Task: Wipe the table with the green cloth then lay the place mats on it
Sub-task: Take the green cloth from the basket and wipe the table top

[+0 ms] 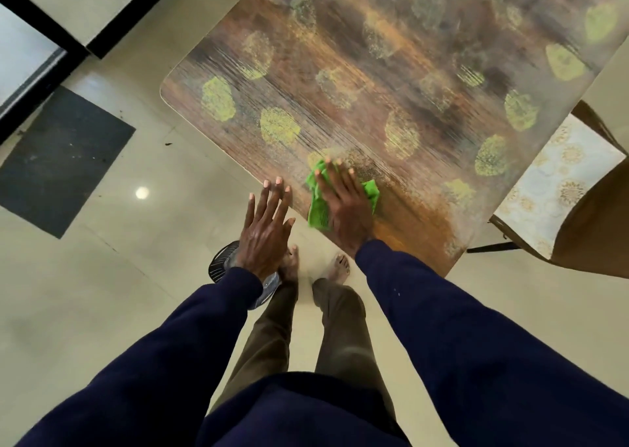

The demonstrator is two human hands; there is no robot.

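The table (374, 72) has a brown streaked top with yellow-green round patches and fills the upper middle of the head view. A green cloth (318, 213) lies near the table's front edge. My right hand (343, 201) presses flat on the cloth, fingers spread, with cloth showing on both sides of it. My left hand (267, 223) is open with straight fingers, its fingertips at the table's edge just left of the cloth. A pale patterned place mat (551, 187) lies on a chair seat at the right.
A brown chair (595, 228) stands against the table's right side. A dark floor mat (58, 160) lies at the left on the shiny tiled floor. A dark round object (224, 259) sits on the floor under my left wrist. My bare feet (313, 268) stand close to the table.
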